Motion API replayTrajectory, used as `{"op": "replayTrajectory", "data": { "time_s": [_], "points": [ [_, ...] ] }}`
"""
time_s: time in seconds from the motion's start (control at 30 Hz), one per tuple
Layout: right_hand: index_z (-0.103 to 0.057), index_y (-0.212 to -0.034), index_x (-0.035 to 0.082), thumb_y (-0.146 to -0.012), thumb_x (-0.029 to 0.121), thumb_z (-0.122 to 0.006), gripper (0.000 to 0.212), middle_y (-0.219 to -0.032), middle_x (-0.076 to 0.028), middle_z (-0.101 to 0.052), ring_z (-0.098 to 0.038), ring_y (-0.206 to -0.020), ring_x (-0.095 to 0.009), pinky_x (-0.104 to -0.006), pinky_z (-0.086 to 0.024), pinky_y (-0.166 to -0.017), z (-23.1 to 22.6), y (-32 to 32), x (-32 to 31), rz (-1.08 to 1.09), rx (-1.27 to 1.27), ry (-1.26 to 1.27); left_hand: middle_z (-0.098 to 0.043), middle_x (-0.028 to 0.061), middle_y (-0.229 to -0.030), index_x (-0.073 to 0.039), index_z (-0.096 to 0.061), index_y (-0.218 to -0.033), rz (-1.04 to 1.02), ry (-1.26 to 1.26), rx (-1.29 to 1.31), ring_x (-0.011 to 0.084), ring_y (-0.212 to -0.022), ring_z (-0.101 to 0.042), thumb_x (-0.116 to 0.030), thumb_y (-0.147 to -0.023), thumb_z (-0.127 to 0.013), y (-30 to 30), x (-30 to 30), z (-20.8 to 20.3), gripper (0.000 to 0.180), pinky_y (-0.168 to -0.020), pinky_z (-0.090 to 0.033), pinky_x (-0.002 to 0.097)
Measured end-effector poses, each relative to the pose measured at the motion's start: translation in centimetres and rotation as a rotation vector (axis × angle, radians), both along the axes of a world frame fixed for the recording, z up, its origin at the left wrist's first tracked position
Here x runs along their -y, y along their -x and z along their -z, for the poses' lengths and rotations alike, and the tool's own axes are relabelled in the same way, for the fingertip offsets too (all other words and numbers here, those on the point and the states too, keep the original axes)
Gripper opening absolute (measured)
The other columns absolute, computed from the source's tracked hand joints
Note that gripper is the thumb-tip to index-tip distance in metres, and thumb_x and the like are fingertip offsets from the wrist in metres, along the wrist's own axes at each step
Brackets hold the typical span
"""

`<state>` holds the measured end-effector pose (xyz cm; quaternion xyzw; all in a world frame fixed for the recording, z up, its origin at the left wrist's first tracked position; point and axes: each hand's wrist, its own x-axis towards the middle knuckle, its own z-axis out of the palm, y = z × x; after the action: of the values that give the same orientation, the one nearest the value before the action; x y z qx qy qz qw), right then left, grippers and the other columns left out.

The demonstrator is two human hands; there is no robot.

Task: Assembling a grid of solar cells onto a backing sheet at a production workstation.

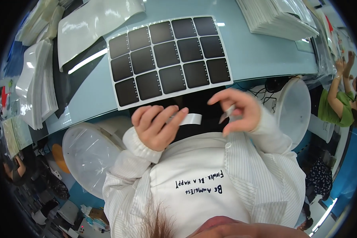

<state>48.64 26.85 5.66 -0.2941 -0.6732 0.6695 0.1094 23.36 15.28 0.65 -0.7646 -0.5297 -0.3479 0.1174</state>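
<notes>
A white sheet of dark rounded-square labels (169, 55) lies on the table, its near edge reaching over the table's front. Close to that edge, my left hand (156, 126) is raised with its fingers curled together around a short, glossy white strip (191, 119). The strip's free end points toward my right hand (244, 111). On that side my thumb and forefinger are spread apart, while the other fingers curl in around a small pointed piece (227, 114). Its kind cannot be made out. Neither hand touches the label sheet.
Stacked white sheets (279, 18) stand at the far right, and more piles (33, 83) at the left. A large pale sheet (95, 25) lies at the back left. Translucent bins (89, 156) flank me below the table. Another person in green (337, 105) is at the right.
</notes>
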Motion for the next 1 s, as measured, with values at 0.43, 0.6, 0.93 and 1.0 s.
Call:
{"op": "replayTrajectory", "data": {
  "time_s": [0.43, 0.6, 0.93, 1.0],
  "points": [
    [-0.07, -0.087, 0.003, -0.082, 0.014, -0.074, 0.013, -0.074, 0.004, -0.062, -0.053, -0.067, -0.006, -0.025, -0.042, -0.063, 5.9, -16.0, -0.3, 0.626, 0.348, -0.215, -0.069, 0.0007, -0.103, -0.014, -0.075, -0.098, 0.173, 0.056, 0.096, 0.0227, -0.1, -0.057, -0.042, -0.071, -0.081, -2.9, -2.8, -1.5, 0.04, -0.092, -0.039, 0.0385],
    [-0.071, -0.102, 0.002, -0.082, 0.031, -0.076, 0.035, -0.081, -0.006, -0.067, -0.059, -0.076, -0.014, -0.031, -0.047, -0.074, 12.2, -44.9, 2.9, 1.105, 0.971, -0.403, -0.07, -0.0015, -0.103, -0.015, -0.076, -0.094, 0.021, 0.089, -0.004, 0.0218, -0.103, -0.058, -0.039, -0.072, -0.082, 0.1, -2.9, -2.9, 0.033, -0.096, -0.037, 0.0377],
    [-0.062, -0.125, 0.004, -0.085, 0.013, -0.076, 0.043, -0.083, -0.001, -0.062, -0.052, -0.069, -0.006, -0.0196, -0.041, -0.062, 5.2, -24.4, -1.2, 1.179, 0.438, -0.84, -0.064, 0.007, -0.127, -0.012, -0.069, -0.119, -0.226, 0.244, -0.222, 0.0269, -0.116, -0.058, -0.053, -0.071, -0.079, 7.6, -0.3, -2.5, 0.063, -0.107, -0.032, 0.0431],
    [-0.065, -0.12, 0.004, -0.087, 0.008, -0.072, 0.034, -0.075, 0.003, -0.055, -0.044, -0.064, -0.004, -0.0184, -0.034, -0.057, 1.9, -16.5, -2.6, 0.906, 0.3, -0.804, -0.063, 0.0083, -0.129, -0.011, -0.068, -0.12, -0.219, 0.281, -0.224, 0.0281, -0.117, -0.057, -0.052, -0.071, -0.08, 8.3, 0.1, -2.9, 0.065, -0.107, -0.032, 0.0436]
  ]
}}
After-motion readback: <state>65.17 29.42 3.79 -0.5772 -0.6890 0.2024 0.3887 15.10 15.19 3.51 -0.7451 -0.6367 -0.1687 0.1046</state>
